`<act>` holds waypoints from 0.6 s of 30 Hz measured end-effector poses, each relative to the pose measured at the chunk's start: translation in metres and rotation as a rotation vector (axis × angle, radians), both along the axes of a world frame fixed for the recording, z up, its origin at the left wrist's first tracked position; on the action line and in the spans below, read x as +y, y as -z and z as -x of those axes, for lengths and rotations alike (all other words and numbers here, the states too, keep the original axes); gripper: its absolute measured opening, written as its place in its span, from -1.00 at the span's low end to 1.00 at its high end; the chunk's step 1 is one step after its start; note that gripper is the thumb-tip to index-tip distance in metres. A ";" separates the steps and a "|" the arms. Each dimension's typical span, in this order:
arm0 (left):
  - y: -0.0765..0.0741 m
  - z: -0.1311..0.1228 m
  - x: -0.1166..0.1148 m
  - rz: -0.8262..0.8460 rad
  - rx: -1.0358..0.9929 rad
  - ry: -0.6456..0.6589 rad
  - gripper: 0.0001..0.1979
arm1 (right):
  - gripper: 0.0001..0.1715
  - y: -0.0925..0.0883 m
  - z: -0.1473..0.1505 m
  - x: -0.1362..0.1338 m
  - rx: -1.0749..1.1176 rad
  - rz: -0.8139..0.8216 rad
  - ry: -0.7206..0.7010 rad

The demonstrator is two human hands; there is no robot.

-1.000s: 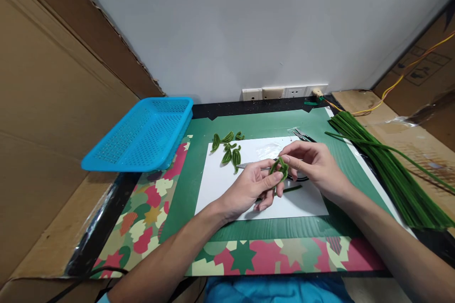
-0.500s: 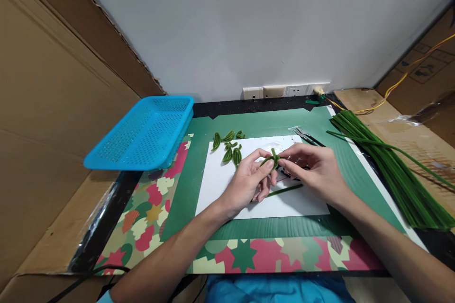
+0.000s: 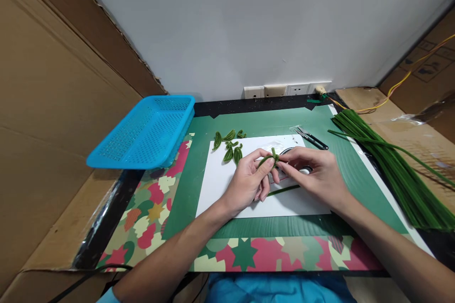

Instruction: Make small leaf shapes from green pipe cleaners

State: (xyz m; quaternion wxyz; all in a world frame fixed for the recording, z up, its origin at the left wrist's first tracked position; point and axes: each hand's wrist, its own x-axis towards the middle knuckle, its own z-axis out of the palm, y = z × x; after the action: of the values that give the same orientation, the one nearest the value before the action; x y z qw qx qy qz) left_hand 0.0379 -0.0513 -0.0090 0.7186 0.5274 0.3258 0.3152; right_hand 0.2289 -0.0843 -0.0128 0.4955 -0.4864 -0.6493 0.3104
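Pinches the folded green pipe cleaner (image 3: 271,157) with left hand (image 3: 249,181) from the left, with right hand (image 3: 315,176) from the right; slants upward, tip toward the wall (image 3: 227,33).

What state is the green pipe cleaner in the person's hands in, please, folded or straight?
Folded: the green pipe cleaner is bent into a small loop pinched between the left hand and right hand.
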 end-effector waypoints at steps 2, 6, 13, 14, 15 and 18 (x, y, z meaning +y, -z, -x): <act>-0.001 0.000 0.001 0.001 0.003 -0.007 -0.67 | -0.84 0.001 0.001 -0.001 -0.032 -0.035 -0.005; -0.001 0.001 0.002 -0.002 0.016 -0.011 -0.67 | -0.87 0.000 -0.001 -0.001 -0.132 -0.106 -0.020; 0.000 0.002 0.001 -0.035 0.026 -0.036 -0.70 | -0.87 0.008 -0.002 -0.001 -0.346 -0.317 -0.025; 0.000 0.002 0.001 -0.044 0.031 -0.039 -0.70 | -0.88 0.010 -0.002 -0.001 -0.375 -0.335 -0.015; 0.000 0.002 0.001 -0.050 0.035 -0.038 -0.70 | -0.88 0.012 -0.002 -0.001 -0.403 -0.347 -0.001; 0.000 0.003 0.001 -0.062 0.039 -0.021 -0.70 | -0.87 0.014 -0.002 -0.002 -0.466 -0.364 0.026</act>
State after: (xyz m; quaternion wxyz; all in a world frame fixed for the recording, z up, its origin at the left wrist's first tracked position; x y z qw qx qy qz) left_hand 0.0348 -0.0503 -0.0085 0.6921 0.5519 0.3352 0.3225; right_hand 0.2305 -0.0862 -0.0264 0.4163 -0.4561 -0.7841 0.0625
